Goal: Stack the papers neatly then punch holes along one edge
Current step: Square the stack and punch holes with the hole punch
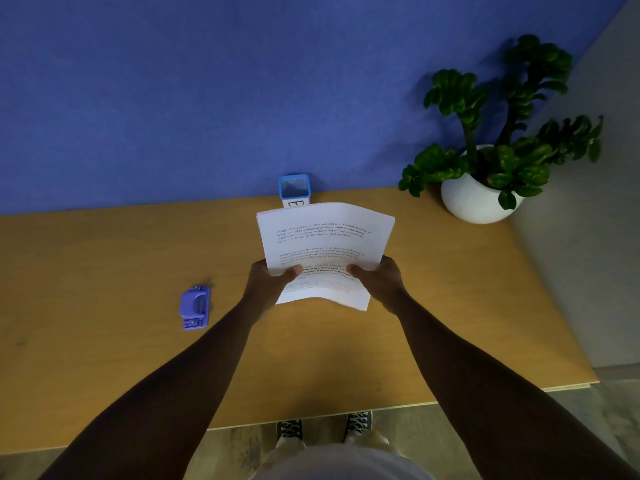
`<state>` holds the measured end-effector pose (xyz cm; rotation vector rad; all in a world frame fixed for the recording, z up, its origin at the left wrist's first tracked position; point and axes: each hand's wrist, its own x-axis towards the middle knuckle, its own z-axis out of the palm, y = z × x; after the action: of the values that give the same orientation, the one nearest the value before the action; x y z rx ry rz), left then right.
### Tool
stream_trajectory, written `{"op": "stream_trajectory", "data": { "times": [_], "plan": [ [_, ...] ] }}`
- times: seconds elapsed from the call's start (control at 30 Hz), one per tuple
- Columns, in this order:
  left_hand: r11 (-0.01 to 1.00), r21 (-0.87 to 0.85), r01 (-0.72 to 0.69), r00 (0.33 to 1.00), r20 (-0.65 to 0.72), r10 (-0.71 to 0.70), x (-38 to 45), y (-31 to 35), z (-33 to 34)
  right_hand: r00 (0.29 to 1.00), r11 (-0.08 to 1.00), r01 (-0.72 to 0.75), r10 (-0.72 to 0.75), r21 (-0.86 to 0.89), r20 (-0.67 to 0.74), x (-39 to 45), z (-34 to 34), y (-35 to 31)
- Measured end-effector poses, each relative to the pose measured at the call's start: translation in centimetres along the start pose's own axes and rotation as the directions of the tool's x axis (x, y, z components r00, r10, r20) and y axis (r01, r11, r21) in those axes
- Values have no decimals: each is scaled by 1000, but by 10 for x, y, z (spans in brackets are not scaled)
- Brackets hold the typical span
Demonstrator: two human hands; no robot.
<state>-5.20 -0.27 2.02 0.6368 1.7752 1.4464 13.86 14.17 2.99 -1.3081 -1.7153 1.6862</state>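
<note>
A stack of white printed papers (323, 237) is held up above the middle of the wooden desk (104, 278), slightly bowed, its sheets a little offset at the near end. My left hand (268, 280) grips the stack's left edge with the thumb on top. My right hand (379, 280) grips the right edge the same way. A purple-blue hole punch (194, 307) lies on the desk to the left of my left forearm, apart from both hands.
A blue-rimmed white pen holder (294, 190) stands at the desk's back edge behind the papers. A potted green plant in a white pot (476, 199) sits at the back right corner. A blue wall panel rises behind the desk. The desk's right edge lies near the plant.
</note>
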Motion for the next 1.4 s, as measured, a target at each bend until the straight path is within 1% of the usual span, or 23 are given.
{"op": "stream_trajectory", "data": {
  "times": [0.1,0.2,0.27,0.37,0.47,0.53,0.63,0.77,0.9,1.0,1.1,1.23,1.33,1.4],
  "plan": [
    [999,-2,-34,999,-16,34,3,3,-5,1000,999,-3,2,49,13,2,-3,-6],
    [997,-31,-77,994,-85,74,6,6,-11,1000,991,-12,8,133,29,6,-9,-10],
    [995,-80,-64,988,-146,52,8,8,-16,998,980,-16,5,197,55,8,-15,-13],
    [994,-98,-39,974,-226,16,11,5,-22,996,947,-27,-3,321,91,12,-22,-16],
    [985,-171,20,958,-278,-68,12,0,-26,994,898,-57,11,435,108,14,-26,-19],
    [969,-238,68,962,-243,-127,11,-2,-26,992,871,-76,18,486,122,14,-25,-19],
    [942,-317,107,972,-167,-167,9,-3,-20,988,826,-111,31,553,153,14,-20,-20],
    [922,-364,130,987,-37,-154,7,3,-10,977,768,-151,18,622,214,13,-11,-19],
    [925,-360,118,992,1,-126,9,9,-5,966,754,-189,26,629,259,12,-2,-17],
    [921,-375,101,994,-4,-110,11,11,-8,959,758,-200,22,621,282,12,-1,-15],
    [940,-330,89,994,-35,-107,13,11,-17,971,759,-179,35,626,235,12,-8,-12],
    [980,-179,84,987,-120,-106,14,10,-31,992,786,-128,96,605,85,13,-21,-2],
    [991,-115,61,988,-136,-77,15,9,-39,987,793,-133,163,594,4,13,-31,5],
    [996,-72,49,988,-141,-59,16,8,-43,985,814,-124,169,568,-28,13,-36,9]
  ]
}}
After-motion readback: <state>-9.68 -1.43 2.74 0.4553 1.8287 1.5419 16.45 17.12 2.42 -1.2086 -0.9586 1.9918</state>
